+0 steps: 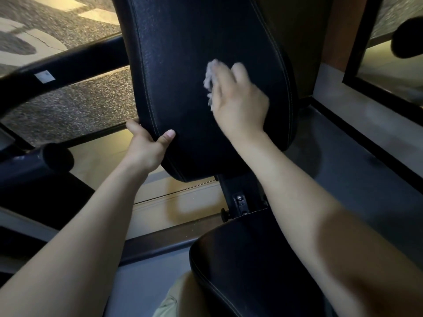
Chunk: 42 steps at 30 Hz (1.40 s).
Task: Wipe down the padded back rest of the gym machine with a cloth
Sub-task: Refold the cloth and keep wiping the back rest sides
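Wiping the back rest, mid-pad.
My left grip (146,145) clasps the lower left edge of the back rest (187,53), thumb in front. My right grip (238,104) presses the bunched cloth (209,78) on the pad's middle; through the blur I cannot tell if its fingers curl. The cloth looks light and limp, the pad firm, probably slick: hold its edge.

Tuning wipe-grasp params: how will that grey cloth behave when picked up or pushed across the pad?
Probably floppy: the cloth bunches in loose folds beside the right hand that presses it on the back rest. Likely light, since it looks thin and ragged at its edges. It may ruck up rather than slide, as the back rest looks grained.
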{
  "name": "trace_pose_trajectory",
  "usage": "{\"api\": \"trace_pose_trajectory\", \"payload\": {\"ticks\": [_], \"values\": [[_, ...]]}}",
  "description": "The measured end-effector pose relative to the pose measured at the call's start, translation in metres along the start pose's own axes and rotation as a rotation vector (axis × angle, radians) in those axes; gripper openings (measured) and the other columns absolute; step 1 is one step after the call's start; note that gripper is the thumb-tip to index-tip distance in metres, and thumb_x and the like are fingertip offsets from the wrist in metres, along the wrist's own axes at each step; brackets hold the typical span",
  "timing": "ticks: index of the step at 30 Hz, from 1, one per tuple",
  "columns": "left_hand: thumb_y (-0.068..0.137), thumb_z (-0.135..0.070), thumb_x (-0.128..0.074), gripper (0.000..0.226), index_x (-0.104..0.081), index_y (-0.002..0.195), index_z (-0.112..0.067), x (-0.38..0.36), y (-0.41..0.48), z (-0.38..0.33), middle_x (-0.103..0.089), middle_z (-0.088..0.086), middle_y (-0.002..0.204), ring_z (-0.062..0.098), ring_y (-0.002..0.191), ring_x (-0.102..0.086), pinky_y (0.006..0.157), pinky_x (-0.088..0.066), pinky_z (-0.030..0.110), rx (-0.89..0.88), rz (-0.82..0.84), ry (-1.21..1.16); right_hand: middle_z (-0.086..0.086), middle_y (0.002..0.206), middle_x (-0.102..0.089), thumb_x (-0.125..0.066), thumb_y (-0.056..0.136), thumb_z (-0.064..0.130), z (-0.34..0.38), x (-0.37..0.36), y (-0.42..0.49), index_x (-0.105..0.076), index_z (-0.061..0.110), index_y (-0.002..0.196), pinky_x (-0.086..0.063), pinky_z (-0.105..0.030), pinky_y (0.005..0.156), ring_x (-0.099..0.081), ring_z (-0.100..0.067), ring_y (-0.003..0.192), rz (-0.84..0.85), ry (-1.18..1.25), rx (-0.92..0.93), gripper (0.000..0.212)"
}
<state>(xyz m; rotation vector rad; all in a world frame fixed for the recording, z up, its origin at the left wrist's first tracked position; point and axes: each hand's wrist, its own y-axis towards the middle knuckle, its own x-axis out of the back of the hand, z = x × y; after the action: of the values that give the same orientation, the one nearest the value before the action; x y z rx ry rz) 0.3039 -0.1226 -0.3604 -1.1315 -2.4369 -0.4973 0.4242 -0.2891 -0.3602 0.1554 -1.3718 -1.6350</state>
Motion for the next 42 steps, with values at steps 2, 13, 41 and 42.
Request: {"api": "trace_pose_trajectory", "payload": {"ticks": [2,13,41,42], "values": [[0.099,-0.026,-0.064,0.053,-0.019,0.127,-0.020,-0.001,0.000,0.000,-0.051,0.003,0.135,0.021,0.120,-0.053,0.102,-0.044,0.035,-0.004,-0.004,0.007,-0.005,0.108,-0.061,-0.056,0.095,0.029,0.010,-0.002,0.002,-0.062,0.021,0.131,-0.045,-0.033,0.044,-0.063,-0.024,0.066,-0.029,0.014,-0.039,0.037],[0.099,-0.026,-0.064,0.059,-0.019,0.135,-0.014,0.001,0.001,0.002,-0.053,0.003,0.133,0.021,0.122,-0.055,0.107,-0.045,0.039,-0.008,0.003,0.019,-0.005,0.111,-0.061,-0.062,0.091,0.031,0.015,-0.005,0.020,-0.060,0.023,0.132,-0.036,-0.032,0.047,-0.063,-0.026,0.066,-0.009,-0.082,0.060,0.042],[0.100,-0.017,-0.062,0.066,-0.013,0.143,-0.006,0.002,0.001,0.008,-0.046,0.006,0.141,0.020,0.128,-0.049,0.102,-0.042,0.030,-0.062,0.022,0.010,-0.001,0.099,-0.065,-0.067,0.085,0.030,0.031,-0.020,-0.001,-0.067,0.028,0.128,-0.032,-0.030,0.049,-0.065,-0.024,0.064,0.053,-0.067,0.568,0.043],[0.100,-0.017,-0.062,0.066,-0.013,0.143,-0.006,0.002,0.002,0.009,-0.045,0.007,0.142,0.020,0.129,-0.049,0.103,-0.041,0.030,-0.065,0.023,0.011,-0.001,0.100,-0.064,-0.065,0.087,0.031,0.025,-0.018,0.006,-0.066,0.029,0.128,-0.035,-0.031,0.049,-0.064,-0.025,0.064,0.040,-0.069,0.555,0.042]]}}
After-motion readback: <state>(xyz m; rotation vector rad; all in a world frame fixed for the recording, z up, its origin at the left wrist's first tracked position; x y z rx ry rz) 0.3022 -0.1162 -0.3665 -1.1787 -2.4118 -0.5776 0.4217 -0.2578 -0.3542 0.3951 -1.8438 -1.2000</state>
